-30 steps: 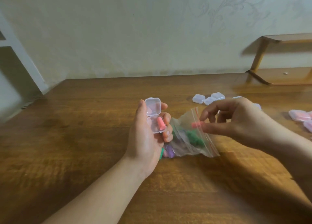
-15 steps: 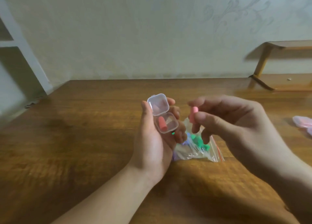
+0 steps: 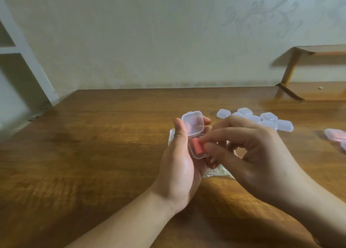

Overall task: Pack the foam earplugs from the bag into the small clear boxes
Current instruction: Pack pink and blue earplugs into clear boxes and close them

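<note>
My left hand [image 3: 179, 165] holds a small clear box [image 3: 194, 135] with its hinged lid standing open. A pink foam earplug [image 3: 197, 147] lies in the box's base. My right hand [image 3: 249, 152] pinches at the box with thumb and forefinger, pressing on a pink earplug there; how many plugs lie inside I cannot tell. The clear zip bag [image 3: 218, 172] lies on the wooden table [image 3: 93, 144] under both hands, mostly hidden.
Several shut clear boxes [image 3: 262, 119] lie in a cluster behind my right hand. Boxes with pink contents [image 3: 337, 137] sit at the right edge. A wooden shelf [image 3: 316, 92] stands at the back right, against the wall.
My right hand carried the pink earplug from the bag over to the open box and now presses it in. The left hand kept holding the box.
</note>
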